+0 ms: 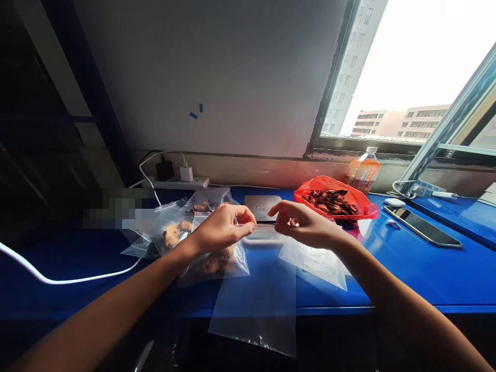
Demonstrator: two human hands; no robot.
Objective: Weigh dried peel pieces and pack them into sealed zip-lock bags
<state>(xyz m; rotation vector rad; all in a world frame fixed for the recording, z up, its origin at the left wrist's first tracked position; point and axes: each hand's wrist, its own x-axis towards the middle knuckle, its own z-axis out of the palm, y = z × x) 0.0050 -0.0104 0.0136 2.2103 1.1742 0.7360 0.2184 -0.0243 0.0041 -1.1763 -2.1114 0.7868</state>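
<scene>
An empty clear zip bag (258,299) with a red line along its mouth hangs between my hands, its lower end past the table's front edge. My left hand (227,225) is closed, thumb and forefinger pinching the bag's top left corner. On the other side my right hand (302,222) is closed at the top right corner, its forefinger curled. Below and beyond the left hand lie filled clear bags with brown lumpy pieces (172,235). Under my right hand rest flat clear bags (318,261). A small grey-topped scale (261,206) sits just behind the hands.
A red plastic bag (366,206) holds dark dried pieces (333,201). Behind it stands an orange drink bottle (364,168). A phone (424,226) lies at the right of the blue table (418,279). A white cable (70,280) crosses the left side from a power strip (199,182).
</scene>
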